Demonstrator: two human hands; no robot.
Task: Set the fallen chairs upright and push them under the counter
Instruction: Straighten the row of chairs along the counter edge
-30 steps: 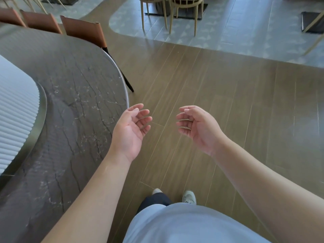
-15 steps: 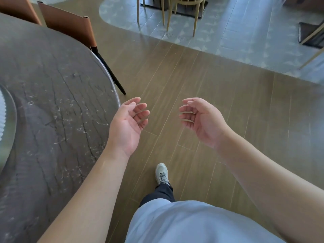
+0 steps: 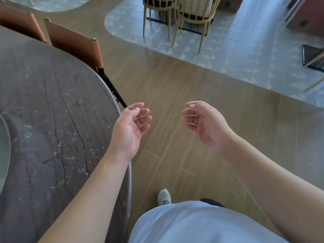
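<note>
- The left hand hangs in the air over the counter's edge, palm turned inward, fingers loosely curled, holding nothing.
- The right hand faces it across a gap, also loosely curled and holding nothing.
- Just left of the left hand lies the dark stone counter with its rounded edge.
- Ahead of the left hand, a brown chair stands upright, its back tucked close against the counter's edge and its thin black leg slanting down toward the fingertips.
- A second brown chair stands just beyond it, likewise upright at the counter.
- No fallen chair shows in this view, so I cannot tell where the next one lies.
- Judging by the look, these chairs are stiff, with a padded back on a slim metal frame, probably moderately light; the top of the backrest seems the best place to hold.
- Well ahead of the right hand, pale wooden chairs stand on a grey tiled patch.
- No brand, label or writing is readable.
</note>
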